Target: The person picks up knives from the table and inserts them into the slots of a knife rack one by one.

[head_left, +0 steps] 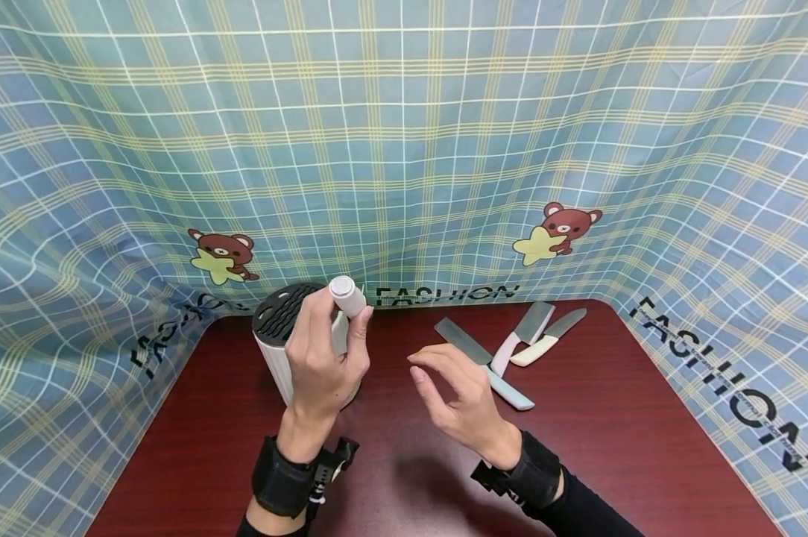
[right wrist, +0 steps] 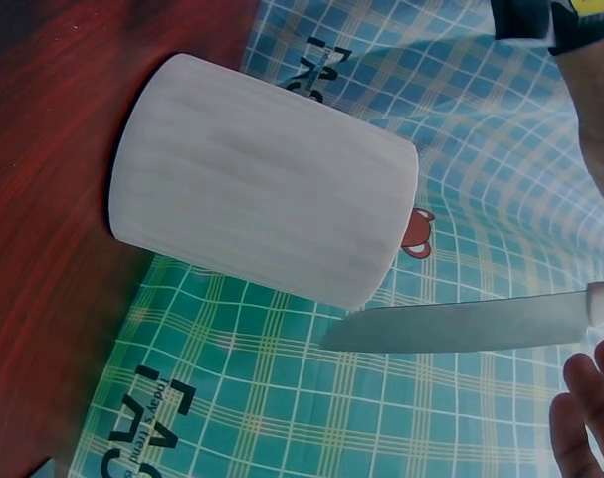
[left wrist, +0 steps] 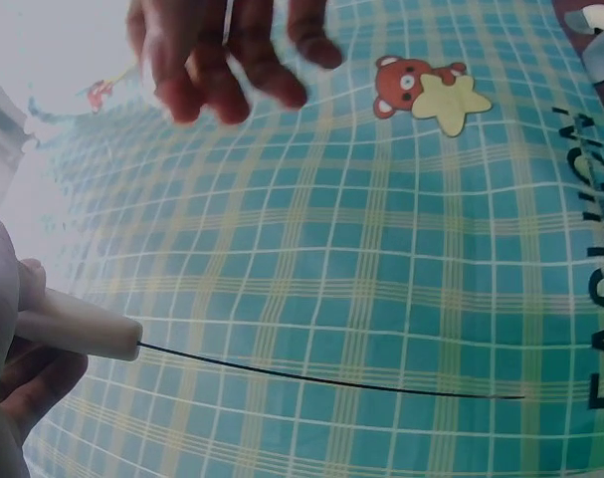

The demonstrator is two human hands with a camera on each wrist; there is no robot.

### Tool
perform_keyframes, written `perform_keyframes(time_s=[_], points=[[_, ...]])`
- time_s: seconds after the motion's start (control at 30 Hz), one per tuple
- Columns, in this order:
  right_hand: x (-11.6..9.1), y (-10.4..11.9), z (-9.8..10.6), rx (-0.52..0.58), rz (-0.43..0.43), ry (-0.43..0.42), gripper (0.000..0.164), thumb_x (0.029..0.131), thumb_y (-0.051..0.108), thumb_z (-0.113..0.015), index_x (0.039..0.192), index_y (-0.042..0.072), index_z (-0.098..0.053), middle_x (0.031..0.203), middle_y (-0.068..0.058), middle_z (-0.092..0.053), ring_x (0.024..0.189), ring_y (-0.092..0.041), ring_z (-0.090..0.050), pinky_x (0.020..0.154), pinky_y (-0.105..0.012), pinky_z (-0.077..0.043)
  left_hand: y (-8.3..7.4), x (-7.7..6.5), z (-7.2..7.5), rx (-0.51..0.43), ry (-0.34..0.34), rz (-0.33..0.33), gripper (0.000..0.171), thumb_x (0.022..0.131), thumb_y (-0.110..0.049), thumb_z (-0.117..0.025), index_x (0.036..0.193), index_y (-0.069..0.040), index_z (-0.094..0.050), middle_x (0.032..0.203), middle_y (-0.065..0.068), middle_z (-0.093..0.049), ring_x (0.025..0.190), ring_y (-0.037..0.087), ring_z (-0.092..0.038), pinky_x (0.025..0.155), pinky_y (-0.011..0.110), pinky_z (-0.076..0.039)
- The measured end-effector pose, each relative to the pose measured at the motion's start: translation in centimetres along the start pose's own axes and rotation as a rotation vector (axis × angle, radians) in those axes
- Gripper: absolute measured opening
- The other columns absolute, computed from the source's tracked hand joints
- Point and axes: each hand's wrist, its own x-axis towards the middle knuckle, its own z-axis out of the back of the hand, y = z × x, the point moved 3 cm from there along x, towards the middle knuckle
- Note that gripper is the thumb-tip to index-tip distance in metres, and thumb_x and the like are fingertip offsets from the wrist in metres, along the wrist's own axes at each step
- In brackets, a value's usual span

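Note:
My left hand (head_left: 323, 369) grips a kitchen knife by its white handle (head_left: 347, 294), held up beside the knife block. In the left wrist view the knife's blade (left wrist: 331, 380) shows edge-on as a thin dark line. Its broad side faces the right wrist view, where the blade (right wrist: 461, 327) passes close to one end of the white knife block (right wrist: 262, 179). The black slotted top (head_left: 283, 317) of the block is partly covered by my left hand. Apart from the knife, my right hand (head_left: 467, 399) hovers with loosely bent fingers and holds nothing.
On the right of the dark red table (head_left: 619, 440) lie a knife with a light blue handle (head_left: 511, 389), one with a pink handle (head_left: 505, 354) and one with a cream handle (head_left: 534, 350). A checked cloth (head_left: 404, 186) hangs around the table's back and sides.

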Motion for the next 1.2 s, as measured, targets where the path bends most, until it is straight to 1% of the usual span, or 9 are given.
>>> perform_keyframes(time_s=[0.03,0.2,0.3,0.47,0.6,0.73,0.97,1.1,1.2], points=[[-0.1,0.0,0.0,0.0,-0.002,0.004,0.015,0.096,0.006,-0.064,0.108,-0.002,-0.07,0.099,-0.012,-0.07,0.091,-0.02,-0.068,0.082,-0.024,-0.056,0.1,0.2,0.0,-0.002,-0.002,0.003,0.034,0.092,-0.013,-0.073,0.115,0.011,-0.064,0.098,0.022,-0.069,0.089,0.032,-0.068,0.08,0.042,-0.055],[-0.5,-0.2,-0.1,-0.003,0.0,0.012,0.015,0.095,0.005,-0.064,0.108,-0.001,-0.07,0.099,-0.012,-0.07,0.092,-0.02,-0.068,0.082,-0.025,-0.056,0.4,1.2,0.3,-0.027,-0.02,0.016,0.034,0.094,-0.015,-0.072,0.116,0.01,-0.063,0.098,0.023,-0.068,0.088,0.033,-0.067,0.078,0.042,-0.054],[-0.7,-0.2,-0.1,-0.006,0.008,0.014,0.015,0.095,0.005,-0.064,0.108,-0.001,-0.07,0.098,-0.012,-0.07,0.091,-0.021,-0.068,0.083,-0.026,-0.056,0.5,1.9,0.5,-0.036,-0.019,0.015,0.034,0.096,-0.016,-0.07,0.115,0.011,-0.062,0.098,0.024,-0.067,0.087,0.033,-0.067,0.076,0.043,-0.054],[-0.9,-0.4,-0.1,-0.004,0.009,0.014,0.015,0.095,0.004,-0.064,0.107,-0.001,-0.07,0.097,-0.012,-0.07,0.09,-0.02,-0.068,0.081,-0.026,-0.056,1.2,3.0,0.7,-0.039,-0.034,0.026,0.033,0.092,-0.01,-0.073,0.115,0.01,-0.062,0.099,0.025,-0.067,0.089,0.035,-0.066,0.076,0.047,-0.055],[-1.1,-0.4,-0.2,-0.002,0.0,0.021,0.015,0.095,0.004,-0.064,0.107,0.0,-0.071,0.097,-0.011,-0.071,0.09,-0.02,-0.068,0.08,-0.026,-0.056,2.1,3.7,0.8,-0.04,-0.046,0.043,0.033,0.087,-0.003,-0.075,0.114,0.01,-0.062,0.099,0.026,-0.066,0.09,0.036,-0.065,0.079,0.045,-0.053],[-1.4,-0.4,-0.2,-0.005,-0.007,0.033,0.015,0.096,0.005,-0.063,0.107,0.001,-0.071,0.096,-0.011,-0.071,0.09,-0.019,-0.068,0.081,-0.026,-0.056,3.1,4.2,1.1,-0.032,-0.042,0.071,0.035,0.085,0.0,-0.076,0.117,0.009,-0.062,0.099,0.026,-0.065,0.09,0.037,-0.064,0.081,0.039,-0.052],[-1.6,-0.5,-0.4,0.002,-0.007,0.041,0.015,0.097,0.007,-0.063,0.108,0.001,-0.071,0.096,-0.011,-0.071,0.09,-0.019,-0.068,0.081,-0.026,-0.056,4.5,4.9,1.7,-0.006,-0.041,0.111,0.038,0.088,-0.002,-0.074,0.123,0.006,-0.062,0.101,0.026,-0.065,0.089,0.038,-0.063,0.083,0.029,-0.051],[-1.5,-0.5,-0.4,0.001,-0.006,0.039,0.015,0.097,0.005,-0.062,0.108,0.001,-0.071,0.097,-0.011,-0.071,0.09,-0.019,-0.068,0.081,-0.025,-0.056,5.4,5.1,2.0,0.016,-0.032,0.124,0.039,0.089,-0.001,-0.073,0.126,0.006,-0.061,0.103,0.027,-0.065,0.092,0.038,-0.063,0.084,0.03,-0.051],[-1.5,-0.5,-0.4,-0.001,-0.008,0.04,0.015,0.096,0.004,-0.062,0.108,0.001,-0.071,0.097,-0.011,-0.07,0.09,-0.019,-0.067,0.08,-0.025,-0.055,6.1,5.2,2.1,0.025,-0.019,0.133,0.039,0.091,-0.003,-0.071,0.128,0.005,-0.06,0.105,0.028,-0.064,0.093,0.038,-0.063,0.082,0.035,-0.052]])
